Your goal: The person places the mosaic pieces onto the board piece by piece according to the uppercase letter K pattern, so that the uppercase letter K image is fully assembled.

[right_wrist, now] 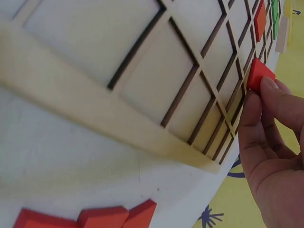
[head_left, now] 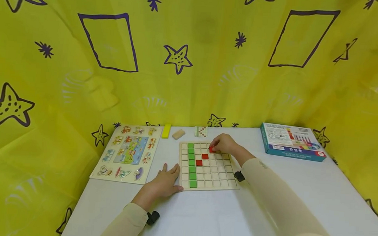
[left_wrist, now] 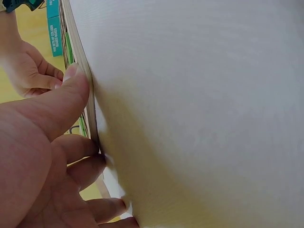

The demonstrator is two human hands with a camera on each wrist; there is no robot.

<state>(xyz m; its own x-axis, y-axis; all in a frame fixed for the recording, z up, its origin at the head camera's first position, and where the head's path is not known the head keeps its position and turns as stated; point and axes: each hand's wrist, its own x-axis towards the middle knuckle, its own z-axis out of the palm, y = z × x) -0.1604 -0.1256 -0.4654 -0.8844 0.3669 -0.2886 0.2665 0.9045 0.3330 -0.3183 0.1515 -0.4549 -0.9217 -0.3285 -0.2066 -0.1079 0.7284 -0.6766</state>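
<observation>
A wooden grid board [head_left: 217, 173] lies on the white table. Its second column from the left holds a line of green square tiles [head_left: 191, 162], and two red square tiles [head_left: 205, 156] sit diagonally to the right. My right hand [head_left: 225, 143] pinches another red square tile [right_wrist: 259, 75] between thumb and fingers, at the board's far row. In the right wrist view that tile tilts over a cell. My left hand [head_left: 164, 181] rests at the board's near left corner, thumb [left_wrist: 75, 80] against its edge and fingers spread along the left side.
Loose red tiles [right_wrist: 102, 217] lie right of the board. Behind it are a small pattern card [head_left: 201, 131], a wooden block [head_left: 178, 134] and a yellow strip [head_left: 166, 131]. A picture puzzle board [head_left: 108, 171] lies left; a teal box [head_left: 293, 141] sits at back right.
</observation>
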